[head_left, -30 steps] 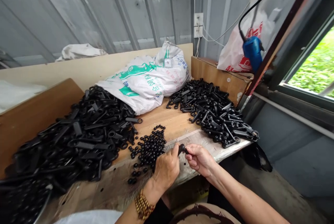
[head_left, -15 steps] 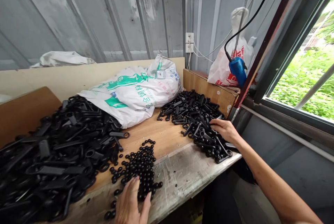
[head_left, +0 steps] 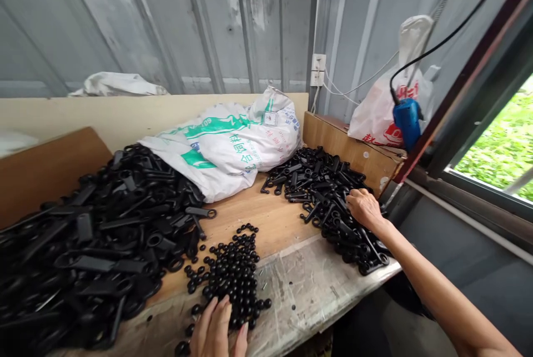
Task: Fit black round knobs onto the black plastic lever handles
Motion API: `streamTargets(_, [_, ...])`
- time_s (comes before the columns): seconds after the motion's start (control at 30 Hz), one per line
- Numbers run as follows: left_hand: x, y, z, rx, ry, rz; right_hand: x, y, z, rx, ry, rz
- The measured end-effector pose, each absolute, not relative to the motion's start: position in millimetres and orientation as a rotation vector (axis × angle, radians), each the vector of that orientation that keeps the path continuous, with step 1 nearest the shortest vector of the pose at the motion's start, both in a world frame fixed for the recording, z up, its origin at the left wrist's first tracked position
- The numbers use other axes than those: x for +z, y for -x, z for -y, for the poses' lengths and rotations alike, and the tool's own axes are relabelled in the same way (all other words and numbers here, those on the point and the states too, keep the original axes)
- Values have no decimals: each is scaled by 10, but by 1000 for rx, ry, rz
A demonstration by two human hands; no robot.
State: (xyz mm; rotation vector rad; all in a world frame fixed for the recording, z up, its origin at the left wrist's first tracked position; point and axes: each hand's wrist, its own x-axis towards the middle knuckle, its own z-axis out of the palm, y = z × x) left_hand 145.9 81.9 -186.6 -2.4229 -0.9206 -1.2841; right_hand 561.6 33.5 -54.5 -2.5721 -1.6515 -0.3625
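My left hand (head_left: pixel 219 328) is at the bottom of the view, its fingers touching the near side of a heap of small shiny black balls (head_left: pixel 235 276). Its thumb stands apart from the fingers, and it holds nothing visible. Over on the right, my right hand (head_left: pixel 365 210) rests at a pile of black plastic pieces with ringed ends (head_left: pixel 333 201), its fingers curled in. Whatever lies inside those fingers is hidden. A larger heap of longer black ring-ended handles (head_left: pixel 112 224) covers the left side of the table.
A white printed woven sack (head_left: pixel 233 143) lies between the two handle piles. Behind the right pile stands a wooden board (head_left: pixel 345 143). A blue tool (head_left: pixel 407 122) hangs on a black cable beside a white plastic bag (head_left: pixel 375 107). The table's front edge (head_left: pixel 333 304) is film-covered.
The view has turned slightly left, so everything sits further right. My right hand's fingers have curled in from a straighter reach. My left hand stays by the balls.
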Motion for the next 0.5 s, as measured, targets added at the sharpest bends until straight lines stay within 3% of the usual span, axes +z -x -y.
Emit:
streamTargets(0.17, [-1799, -1460, -656, -1254, 2499, 1022, -495, -5123, -567, -367, 2206, 1885])
streamTargets(0.4, [-1638, -1378, -669, -1208, 2581, 1215, -990, -3978, -1325, 370, 1948, 2223])
streamTargets(0.5, [-1392, -1236, -959, -1203, 2609, 1224, -1176, -3767, -1552, 451, 1988, 2156])
